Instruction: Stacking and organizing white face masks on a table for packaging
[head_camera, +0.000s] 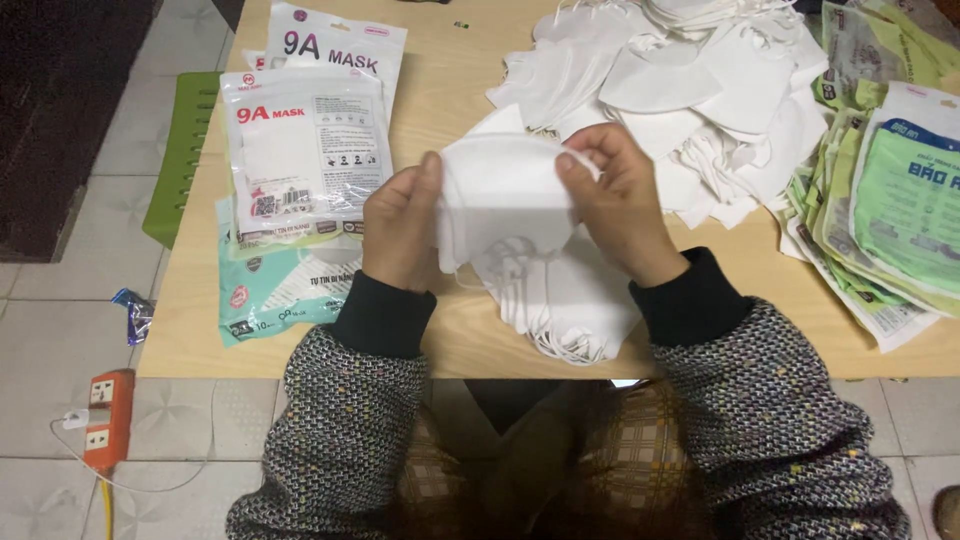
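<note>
Pinching a folded white face mask (500, 190) by its two sides, the left hand (400, 235) and right hand (620, 205) hold it just above a small stack of white masks (560, 300) at the wooden table's (450, 90) near edge. A larger heap of loose masks (690, 90) lies beyond (upper right), green-printed pouches (890, 210) at right, sealed mask packets (300, 150) at left.

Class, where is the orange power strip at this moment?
In the head view, the orange power strip lies on the tiled floor at lower left, below the wooden table and left of the person's left sleeve.
</note>
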